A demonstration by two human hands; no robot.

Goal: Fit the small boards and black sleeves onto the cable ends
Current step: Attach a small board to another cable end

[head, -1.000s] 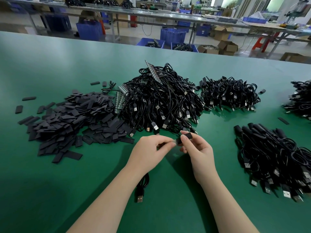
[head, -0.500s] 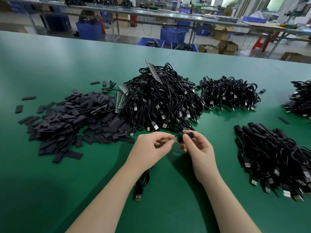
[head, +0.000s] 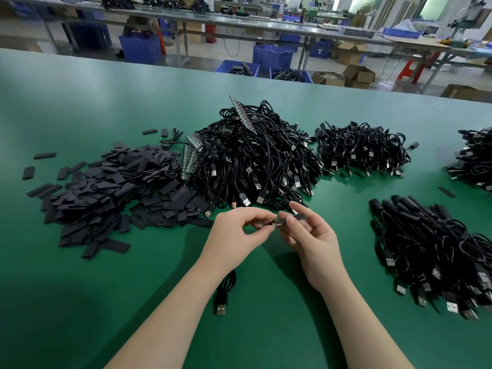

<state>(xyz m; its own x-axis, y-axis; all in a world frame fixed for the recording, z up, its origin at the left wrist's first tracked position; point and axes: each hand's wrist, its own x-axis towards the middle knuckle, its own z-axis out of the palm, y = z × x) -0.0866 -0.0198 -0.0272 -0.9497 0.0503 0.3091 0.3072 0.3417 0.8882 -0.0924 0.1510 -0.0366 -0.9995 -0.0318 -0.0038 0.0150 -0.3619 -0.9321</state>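
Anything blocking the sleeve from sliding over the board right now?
Nothing visible. The right hand pinches the black sleeve end-on to the small board held by the left hand; only open air lies around them above the green table.

Between your left hand (head: 234,233) and right hand (head: 311,235), the small board (head: 277,223) is too tiny to make out. Your left forearm hides most of the cable (head: 226,288) below that hand. The cable pile (head: 476,158) far right of your hands is cut off.
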